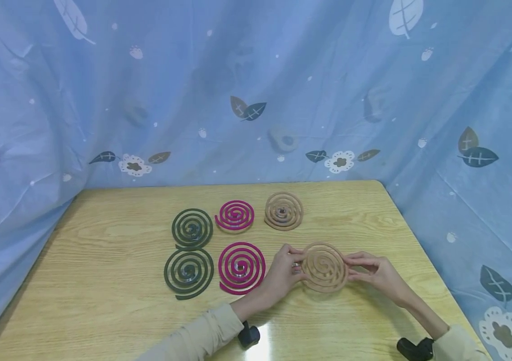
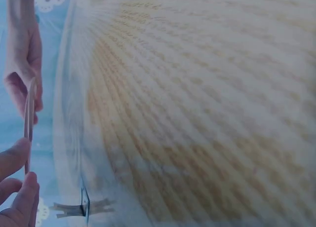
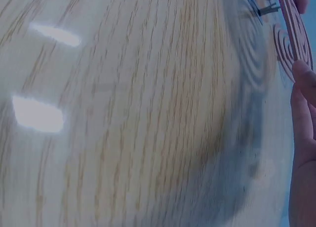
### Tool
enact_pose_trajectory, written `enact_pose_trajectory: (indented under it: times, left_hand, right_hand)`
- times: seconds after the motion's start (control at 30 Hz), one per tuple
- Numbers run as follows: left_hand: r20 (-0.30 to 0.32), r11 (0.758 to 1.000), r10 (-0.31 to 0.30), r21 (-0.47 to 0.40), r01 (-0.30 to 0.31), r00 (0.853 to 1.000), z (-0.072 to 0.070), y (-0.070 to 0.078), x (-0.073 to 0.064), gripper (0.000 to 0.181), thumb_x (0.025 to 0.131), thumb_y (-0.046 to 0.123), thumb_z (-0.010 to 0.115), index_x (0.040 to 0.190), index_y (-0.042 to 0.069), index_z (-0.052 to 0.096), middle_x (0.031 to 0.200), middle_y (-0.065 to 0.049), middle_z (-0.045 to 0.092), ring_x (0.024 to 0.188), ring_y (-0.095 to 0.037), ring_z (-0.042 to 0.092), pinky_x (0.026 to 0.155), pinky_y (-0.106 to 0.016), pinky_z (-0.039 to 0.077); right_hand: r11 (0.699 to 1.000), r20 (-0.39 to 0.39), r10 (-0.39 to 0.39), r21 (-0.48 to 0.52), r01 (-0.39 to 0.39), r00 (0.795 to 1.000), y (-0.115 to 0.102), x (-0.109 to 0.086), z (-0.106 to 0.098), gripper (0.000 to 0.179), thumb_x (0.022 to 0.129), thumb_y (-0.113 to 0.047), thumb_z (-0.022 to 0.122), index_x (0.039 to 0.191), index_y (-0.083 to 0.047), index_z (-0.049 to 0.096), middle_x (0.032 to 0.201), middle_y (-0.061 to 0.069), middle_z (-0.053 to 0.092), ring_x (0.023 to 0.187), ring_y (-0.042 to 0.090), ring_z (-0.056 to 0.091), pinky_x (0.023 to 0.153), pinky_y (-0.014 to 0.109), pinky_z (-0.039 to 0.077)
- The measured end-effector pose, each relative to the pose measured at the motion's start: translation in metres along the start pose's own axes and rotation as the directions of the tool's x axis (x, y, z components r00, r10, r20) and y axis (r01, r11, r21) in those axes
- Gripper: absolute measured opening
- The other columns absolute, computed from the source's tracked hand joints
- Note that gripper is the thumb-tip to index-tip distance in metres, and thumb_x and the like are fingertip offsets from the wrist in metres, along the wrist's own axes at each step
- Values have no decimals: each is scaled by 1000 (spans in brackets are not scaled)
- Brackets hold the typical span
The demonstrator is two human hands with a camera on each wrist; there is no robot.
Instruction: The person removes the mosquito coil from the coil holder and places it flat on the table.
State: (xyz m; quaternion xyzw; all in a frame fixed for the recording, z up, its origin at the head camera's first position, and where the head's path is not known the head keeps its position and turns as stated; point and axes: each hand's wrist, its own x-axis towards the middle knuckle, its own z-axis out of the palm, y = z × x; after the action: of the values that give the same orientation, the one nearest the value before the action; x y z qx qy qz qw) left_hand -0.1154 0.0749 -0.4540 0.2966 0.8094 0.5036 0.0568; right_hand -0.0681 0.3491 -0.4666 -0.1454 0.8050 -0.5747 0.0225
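Note:
A tan mosquito coil (image 1: 325, 267) is held up off the table, tilted, between both hands in the head view. My left hand (image 1: 281, 273) pinches its left rim with thumb and fingers. My right hand (image 1: 378, 275) pinches the opposite rim. In the left wrist view the coil (image 2: 29, 113) appears edge-on, and a small metal stand (image 2: 85, 206) shows near it at the bottom. The right wrist view catches the coil (image 3: 294, 27) at a steep angle at the upper right.
Two dark green coils (image 1: 186, 275) lie touching at the left, each over a metal stand. Beside them are two magenta coils (image 1: 242, 290), one behind the other. Another tan coil (image 1: 300, 214) lies at the back. Blue patterned cloth (image 1: 174, 75) hangs behind the wooden table (image 1: 102, 311).

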Motion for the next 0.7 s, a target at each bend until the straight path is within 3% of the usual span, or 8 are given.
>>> enact_pose_trajectory:
  times: [0.2, 0.43, 0.53, 0.7]
  left_hand:
    - [3, 999, 3, 49, -3, 1000, 8, -2, 1, 51, 70, 1, 81, 117, -8, 63, 103, -10, 52, 87, -19, 58, 71, -9, 52]
    - [45, 998, -56, -26, 57, 997, 13, -1, 1, 53, 70, -4, 80, 119, -10, 61, 96, -7, 50, 90, -17, 58, 77, -7, 52]
    - [59, 997, -46, -61, 49, 997, 16, -3, 0, 52, 70, -4, 80, 119, -10, 61, 96, -7, 49, 92, -17, 59, 80, -8, 51]
    - [79, 1000, -20, 4, 20, 997, 24, -5, -2, 50, 72, 1, 79, 118, -6, 63, 98, -4, 50, 94, -10, 51, 83, -7, 49]
  right_hand:
    - [999, 10, 34, 9, -34, 999, 2, -5, -3, 41, 80, 4, 72, 118, 15, 59, 123, 18, 56, 111, 1, 56, 95, 22, 50]
    - [991, 21, 125, 35, -126, 992, 4, -10, -5, 42, 79, 2, 74, 117, 14, 60, 120, 18, 55, 108, 1, 58, 90, 25, 53]
    - [996, 37, 93, 10, -93, 995, 7, -12, -8, 41, 78, 2, 74, 116, 12, 62, 116, 20, 57, 107, 3, 60, 90, 25, 53]
    - [996, 51, 81, -39, -79, 995, 14, -15, -12, 41, 78, -1, 75, 116, 8, 64, 115, 14, 62, 105, 5, 60, 90, 23, 54]
